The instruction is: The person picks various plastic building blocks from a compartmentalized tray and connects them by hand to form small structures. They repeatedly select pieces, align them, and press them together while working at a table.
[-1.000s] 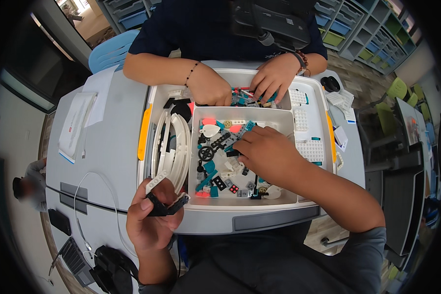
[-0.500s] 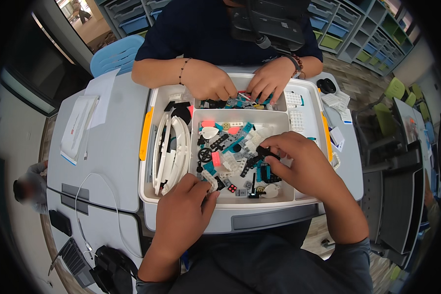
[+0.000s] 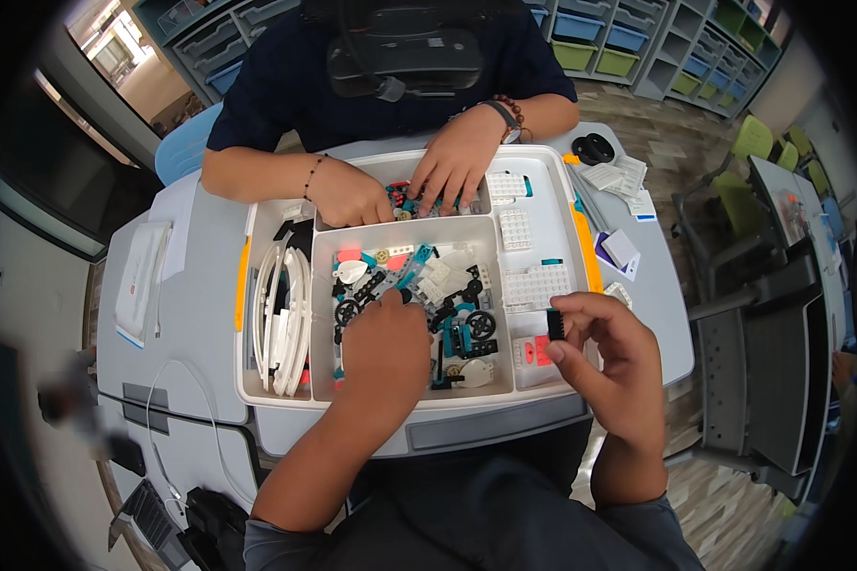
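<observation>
My right hand (image 3: 611, 357) pinches a small black toy building brick (image 3: 555, 324) between thumb and index finger, above the right side of the white sorting tray (image 3: 507, 381). My left hand (image 3: 388, 344) reaches down into the middle compartment, its fingers bent together. Its fingertips are mostly hidden by the back of the hand, and what they hold cannot be made out. Around it lie mixed building pieces: a black wheel (image 3: 481, 325), a white rounded piece (image 3: 350, 272), grey, teal and coral pieces. Coral bricks (image 3: 541, 350) sit in the small compartment beside my right hand.
Across the tray, another person's two hands (image 3: 459, 160) work in the far compartment. White curved pieces (image 3: 298, 319) fill the left compartment; white studded plates (image 3: 536, 286) lie on the right. Two black wheels (image 3: 592, 148) and papers (image 3: 619, 181) rest on the table (image 3: 662, 314).
My right hand has moved right, out of the middle compartment, and now holds a black brick. My left hand has gone deeper among the pieces; the white angled piece by its fingers no longer shows.
</observation>
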